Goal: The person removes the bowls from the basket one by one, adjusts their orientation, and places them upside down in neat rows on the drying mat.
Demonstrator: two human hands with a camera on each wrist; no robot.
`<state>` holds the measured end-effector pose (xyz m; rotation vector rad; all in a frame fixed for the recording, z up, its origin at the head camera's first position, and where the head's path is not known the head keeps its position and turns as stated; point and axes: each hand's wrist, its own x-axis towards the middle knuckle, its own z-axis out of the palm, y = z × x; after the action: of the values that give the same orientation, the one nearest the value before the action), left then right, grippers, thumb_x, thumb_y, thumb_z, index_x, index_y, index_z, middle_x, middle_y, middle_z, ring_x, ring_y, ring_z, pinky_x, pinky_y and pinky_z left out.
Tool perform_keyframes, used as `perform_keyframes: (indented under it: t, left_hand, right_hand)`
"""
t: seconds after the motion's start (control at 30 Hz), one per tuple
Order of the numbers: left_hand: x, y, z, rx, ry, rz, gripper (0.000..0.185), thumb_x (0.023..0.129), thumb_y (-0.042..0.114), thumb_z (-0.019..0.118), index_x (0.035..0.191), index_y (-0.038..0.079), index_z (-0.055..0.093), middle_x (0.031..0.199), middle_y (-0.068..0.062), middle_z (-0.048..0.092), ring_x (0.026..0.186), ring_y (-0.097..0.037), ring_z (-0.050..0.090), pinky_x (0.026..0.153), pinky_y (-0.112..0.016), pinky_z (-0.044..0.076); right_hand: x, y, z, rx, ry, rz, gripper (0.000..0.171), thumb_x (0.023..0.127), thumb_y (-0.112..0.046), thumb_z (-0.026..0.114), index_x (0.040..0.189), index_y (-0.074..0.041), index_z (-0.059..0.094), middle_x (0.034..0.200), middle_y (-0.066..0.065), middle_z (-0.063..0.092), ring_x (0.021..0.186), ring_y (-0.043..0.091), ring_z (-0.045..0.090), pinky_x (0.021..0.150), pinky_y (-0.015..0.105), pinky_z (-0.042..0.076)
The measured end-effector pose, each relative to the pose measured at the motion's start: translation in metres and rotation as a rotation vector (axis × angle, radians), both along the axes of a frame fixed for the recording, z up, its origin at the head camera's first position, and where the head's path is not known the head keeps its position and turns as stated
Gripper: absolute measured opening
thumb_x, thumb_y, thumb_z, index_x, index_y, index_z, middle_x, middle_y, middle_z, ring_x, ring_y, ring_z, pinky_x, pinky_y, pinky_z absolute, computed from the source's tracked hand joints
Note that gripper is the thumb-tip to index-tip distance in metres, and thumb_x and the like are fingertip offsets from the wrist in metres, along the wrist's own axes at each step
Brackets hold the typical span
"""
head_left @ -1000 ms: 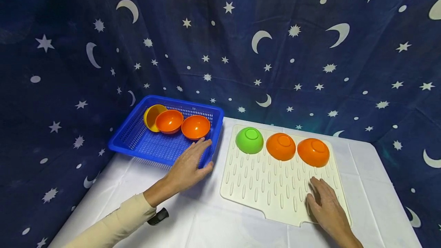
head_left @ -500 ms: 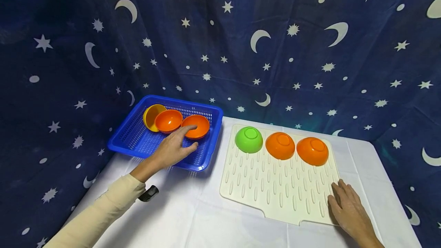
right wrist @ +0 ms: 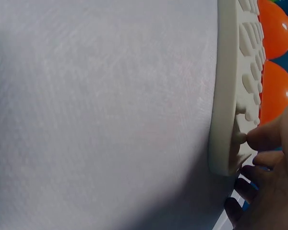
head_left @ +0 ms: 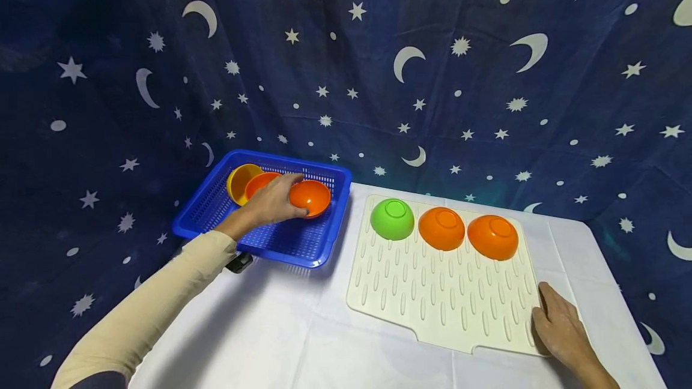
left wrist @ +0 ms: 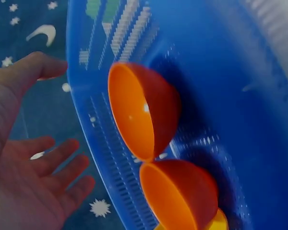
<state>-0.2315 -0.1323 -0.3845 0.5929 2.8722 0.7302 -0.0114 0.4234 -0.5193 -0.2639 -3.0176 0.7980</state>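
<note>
My left hand [head_left: 273,202] reaches into the blue basket [head_left: 292,245] and lies against the left side of an orange bowl [head_left: 310,196]. In the left wrist view the hand [left wrist: 33,153] is spread, thumb above and fingers below, just short of that bowl [left wrist: 144,108]. A second orange bowl [head_left: 258,183] and a yellow bowl [head_left: 240,179] sit further left. My right hand [head_left: 559,326] holds the front right corner of the cream drying mat [head_left: 432,299]. Its thumb lies on the mat's ribs [right wrist: 228,96] and its fingers curl at the edge.
Upside down along the mat's far edge stand a green bowl [head_left: 392,219] and two orange bowls [head_left: 441,228] [head_left: 492,236]. A white cloth [head_left: 303,341] covers the table. A dark blue star-and-moon curtain [head_left: 378,77] hangs close behind and to both sides.
My left hand moved from the basket's front rim into the basket and up to the orange bowl. My right hand slid off the mat's surface to its front right corner.
</note>
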Motion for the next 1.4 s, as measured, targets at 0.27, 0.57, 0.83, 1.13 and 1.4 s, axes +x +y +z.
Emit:
perform_keyframes:
  t: [0.27,0.57,0.83,1.13,1.4]
  left_hand:
    - [-0.034,-0.005,-0.005,-0.040,-0.128,-0.023,0.092,0.080,0.027,0.085,0.152,-0.005,0.037,0.149,-0.025,0.045,0.129,-0.040,0.049,0.108,-0.056,0.039]
    - [-0.053,0.006,-0.016,-0.169,-0.226,-0.067,0.107,0.076,0.034,0.088,0.155,-0.007,0.028,0.153,-0.029,0.038,0.139,-0.041,0.037,0.116,-0.054,0.027]
    - [-0.057,0.011,-0.027,-0.326,-0.221,-0.049,0.101,0.074,0.047,0.088,0.144,-0.006,0.039,0.141,-0.026,0.048,0.132,-0.040,0.041,0.114,-0.053,0.031]
    - [-0.060,0.014,-0.030,-0.392,-0.150,-0.022,0.094,0.068,0.052,0.090,0.131,-0.007,0.052,0.129,-0.024,0.051,0.121,-0.039,0.047,0.109,-0.051,0.039]
    - [-0.059,0.014,-0.032,-0.380,-0.119,-0.032,0.096,0.066,0.053,0.091,0.130,-0.006,0.052,0.130,-0.024,0.051,0.121,-0.039,0.048,0.109,-0.052,0.038]
  right_hand:
    - [0.000,0.008,-0.005,0.009,0.008,0.047,0.055,0.107,-0.014,0.031,0.152,0.016,0.018,0.152,0.041,0.022,0.135,0.062,0.016,0.107,0.075,0.011]
    - [0.002,0.019,-0.010,0.017,0.123,0.118,0.051,0.103,-0.004,0.035,0.149,0.018,0.027,0.149,0.042,0.028,0.134,0.062,0.021,0.116,0.065,0.002]
    - [0.003,0.021,-0.014,0.001,0.136,0.119,0.051,0.103,-0.004,0.036,0.150,0.016,0.028,0.150,0.041,0.028,0.135,0.064,0.020,0.112,0.071,0.004]
    - [0.001,0.020,-0.012,0.007,0.082,0.112,0.052,0.104,-0.006,0.035,0.153,0.012,0.024,0.152,0.038,0.025,0.134,0.065,0.017,0.098,0.080,0.015]
    - [-0.002,0.021,-0.008,-0.005,0.080,0.123,0.048,0.102,-0.003,0.039,0.146,0.015,0.032,0.147,0.039,0.029,0.132,0.063,0.022,0.100,0.076,0.017]
